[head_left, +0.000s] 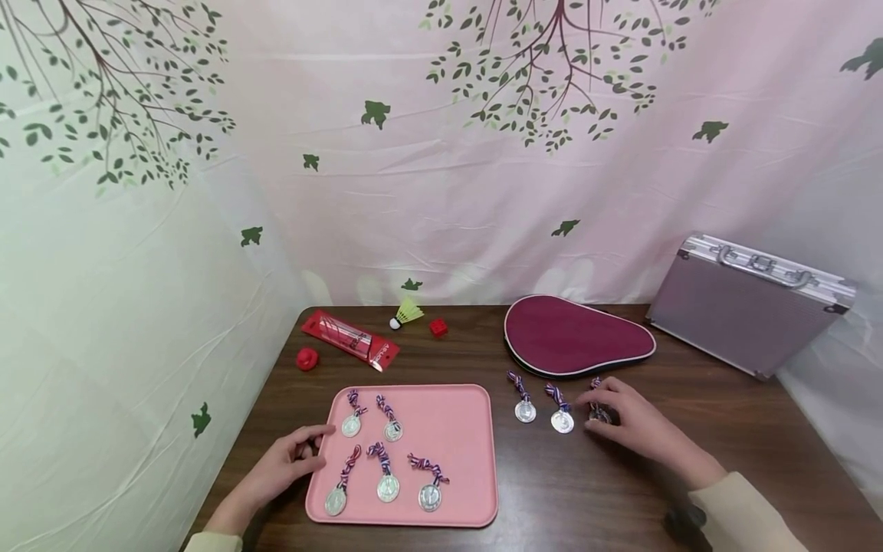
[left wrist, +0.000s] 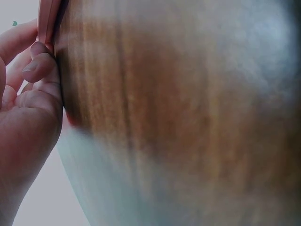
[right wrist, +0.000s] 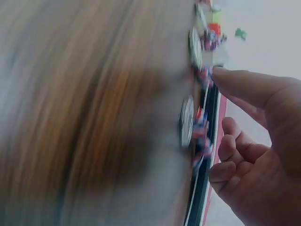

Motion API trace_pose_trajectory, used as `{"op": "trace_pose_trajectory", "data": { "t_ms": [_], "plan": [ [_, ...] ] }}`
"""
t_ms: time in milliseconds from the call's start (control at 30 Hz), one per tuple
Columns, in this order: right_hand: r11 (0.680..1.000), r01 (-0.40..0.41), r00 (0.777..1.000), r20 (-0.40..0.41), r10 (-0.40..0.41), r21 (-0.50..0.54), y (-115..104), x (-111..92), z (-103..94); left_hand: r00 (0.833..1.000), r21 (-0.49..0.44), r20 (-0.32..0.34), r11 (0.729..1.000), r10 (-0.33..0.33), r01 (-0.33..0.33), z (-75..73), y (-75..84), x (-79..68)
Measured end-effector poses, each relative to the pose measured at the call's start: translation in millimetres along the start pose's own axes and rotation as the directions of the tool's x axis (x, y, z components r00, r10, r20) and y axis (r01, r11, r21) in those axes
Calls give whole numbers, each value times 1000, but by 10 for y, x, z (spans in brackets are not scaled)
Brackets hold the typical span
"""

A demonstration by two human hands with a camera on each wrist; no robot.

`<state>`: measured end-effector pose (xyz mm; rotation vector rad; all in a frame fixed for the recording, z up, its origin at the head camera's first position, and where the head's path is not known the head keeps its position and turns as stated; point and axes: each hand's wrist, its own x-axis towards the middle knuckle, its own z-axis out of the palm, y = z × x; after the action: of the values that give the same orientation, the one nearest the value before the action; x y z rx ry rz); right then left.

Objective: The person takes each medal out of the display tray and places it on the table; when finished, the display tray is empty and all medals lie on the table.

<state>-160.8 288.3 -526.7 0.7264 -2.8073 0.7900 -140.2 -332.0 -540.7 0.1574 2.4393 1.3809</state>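
My left hand [head_left: 286, 464] holds the left rim of a pink tray [head_left: 462, 452], its fingers bent against the edge. In the left wrist view the fingertips [left wrist: 40, 66] meet the tray's side. Several silver medals with knotted red, white and blue ribbons lie on the tray, one medal [head_left: 388, 487] at the lower middle. Right of it, two medals [head_left: 525, 411] [head_left: 562, 421] lie on the table. Over a third medal [head_left: 599, 415] hovers my right hand [head_left: 631, 414], partly hiding it. In the right wrist view, thumb and fingers are spread apart beside a medal [right wrist: 187, 122].
A maroon paddle case [head_left: 576, 337] lies behind the loose medals. Back right stands a silver briefcase [head_left: 748, 307]. Behind the tray are a red package [head_left: 350, 339], a small red round object [head_left: 306, 358], a yellow shuttlecock [head_left: 406, 313] and a red block [head_left: 438, 327].
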Motion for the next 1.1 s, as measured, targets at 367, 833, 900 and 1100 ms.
{"op": "trace_pose_trajectory", "data": {
  "t_ms": [367, 833, 900, 1100],
  "plan": [
    [978, 197, 980, -18, -196, 70, -588, 339, 417, 1000, -15, 0, 1000, -17, 17, -11, -17, -2],
    [940, 271, 947, 119, -300, 208, -1504, 593, 912, 1000, -22, -5, 1000, 9, -9, -8, -18, 5],
    [932, 294, 934, 140, -327, 213, -1623, 604, 976, 1000, -23, -4, 1000, 7, -7, -8, -19, 3],
    [901, 398, 888, 174, -426, 172, -1928, 600, 1133, 1000, -18, 0, 1000, 5, -5, -9, -32, 5]
  ]
}}
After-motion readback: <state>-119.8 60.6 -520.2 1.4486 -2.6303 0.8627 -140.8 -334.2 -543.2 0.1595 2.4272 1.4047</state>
